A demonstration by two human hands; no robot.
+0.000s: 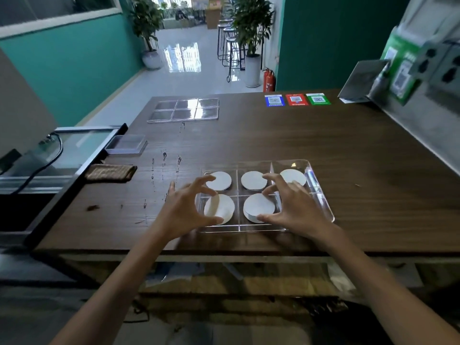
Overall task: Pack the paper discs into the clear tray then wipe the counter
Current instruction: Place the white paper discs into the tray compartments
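Clear tray (321,195) sits on the wooden counter (273,135), white paper discs in five of its compartments — three at the back, two stacks at the front. Left hand (184,207) pinches the front-left disc stack (220,207) between thumb and curled fingers; right hand (293,202) grips the front-middle stack (258,207) the same way. Brown cloth (110,173) lies at the counter's left edge — water drops (164,155) between it and the tray.

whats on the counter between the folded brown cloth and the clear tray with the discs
In the head view, water droplets streak the wooden counter between the brown cloth and the clear tray; the left hand covers the nearer part.
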